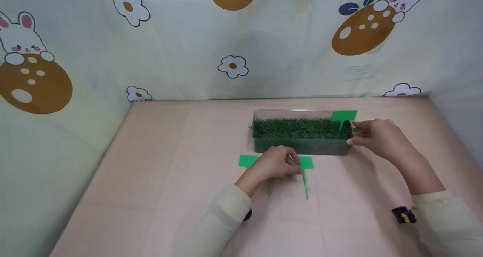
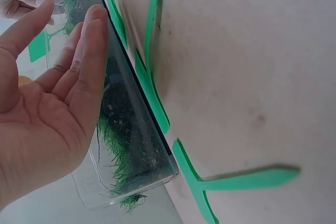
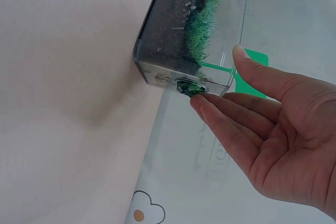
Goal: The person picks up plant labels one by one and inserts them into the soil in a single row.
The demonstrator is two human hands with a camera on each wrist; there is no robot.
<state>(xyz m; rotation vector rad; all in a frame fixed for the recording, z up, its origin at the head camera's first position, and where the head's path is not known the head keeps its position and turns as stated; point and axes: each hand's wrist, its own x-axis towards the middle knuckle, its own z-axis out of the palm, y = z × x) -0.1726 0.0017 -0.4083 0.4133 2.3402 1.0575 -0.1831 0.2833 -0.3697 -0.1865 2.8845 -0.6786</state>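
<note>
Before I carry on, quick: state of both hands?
Left hand: open, holding nothing, over the green markers.
Right hand: open, at the end of the clear box.

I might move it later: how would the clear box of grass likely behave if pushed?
The box probably won't tip or roll, being long, low and flat-bottomed. It may feel heavy for its size, since soil-like filling shows in its lower part. The smooth-looking walls might be slippery.

You have two hands [image 1: 273, 164], one clear box [image 1: 328, 147], four green T-shaped markers [image 1: 344, 115], two printed rabbits [image 1: 24, 36], three brown ovals [image 1: 41, 94] and four printed flowers [image 1: 233, 73].
</note>
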